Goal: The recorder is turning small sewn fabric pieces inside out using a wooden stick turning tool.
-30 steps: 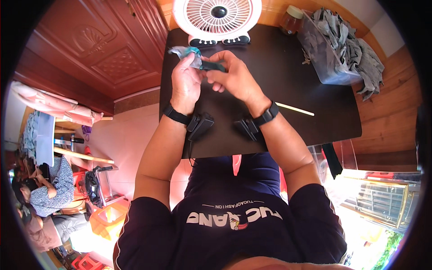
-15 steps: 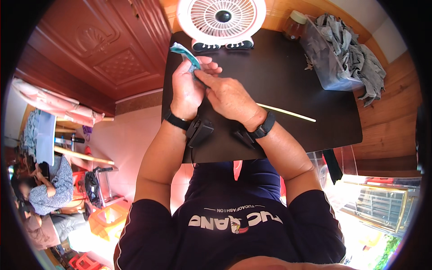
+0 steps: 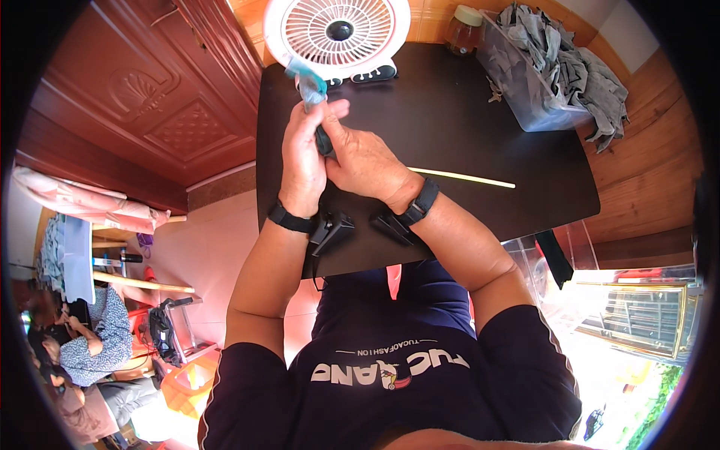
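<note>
Both hands meet above the left part of the dark table (image 3: 450,112). My left hand (image 3: 301,161) is closed round a teal strip with clear plastic (image 3: 312,86), whose upper end sticks out past the fingers toward the fan. My right hand (image 3: 369,163) presses against the left palm, its fingers closed on the strip's lower part. A dark bit shows between the palms; the rest is hidden by the fingers. Beside my right wrist, a thin pale yellow-green stick (image 3: 469,178) lies on the table.
A white fan (image 3: 340,30) with shoe-shaped feet stands at the table's back. At back right are a lidded jar (image 3: 464,31) and a clear bin (image 3: 525,94) heaped with grey cloth pieces (image 3: 562,52). Straps with black devices circle both wrists. People sit at far left.
The strip has turned more upright between my hands. My right hand has gone from a pointing finger to a closed grip against the left palm. The whole view has shifted slightly.
</note>
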Demonstrator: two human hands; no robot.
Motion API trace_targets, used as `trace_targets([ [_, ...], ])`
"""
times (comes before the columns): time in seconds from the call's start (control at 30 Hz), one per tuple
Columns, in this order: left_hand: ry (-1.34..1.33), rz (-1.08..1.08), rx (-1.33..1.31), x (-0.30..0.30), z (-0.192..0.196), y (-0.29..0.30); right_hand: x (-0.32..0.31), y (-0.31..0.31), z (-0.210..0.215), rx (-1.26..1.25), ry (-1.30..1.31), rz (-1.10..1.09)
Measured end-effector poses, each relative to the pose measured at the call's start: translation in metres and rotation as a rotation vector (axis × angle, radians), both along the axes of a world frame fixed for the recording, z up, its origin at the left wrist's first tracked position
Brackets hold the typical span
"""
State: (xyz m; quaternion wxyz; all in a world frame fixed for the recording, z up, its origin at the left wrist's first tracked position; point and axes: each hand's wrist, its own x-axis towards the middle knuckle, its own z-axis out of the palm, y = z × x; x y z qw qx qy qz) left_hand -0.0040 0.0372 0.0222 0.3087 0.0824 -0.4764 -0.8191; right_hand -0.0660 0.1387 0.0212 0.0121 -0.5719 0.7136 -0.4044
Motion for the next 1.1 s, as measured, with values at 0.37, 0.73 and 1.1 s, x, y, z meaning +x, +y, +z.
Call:
trace_targets([
  [0.37,-0.050,0.181,-0.442,0.006,-0.004,-0.004,-0.003,0.004,0.013,-0.064,0.106,-0.139],
  [0.73,-0.351,0.040,-1.131,0.010,0.004,-0.005,-0.036,0.014,0.019,0.071,-0.398,0.303],
  [1.1,-0.301,0.046,-1.307,-0.004,-0.015,0.006,-0.018,0.002,0.008,-0.384,-1.321,0.326],
])
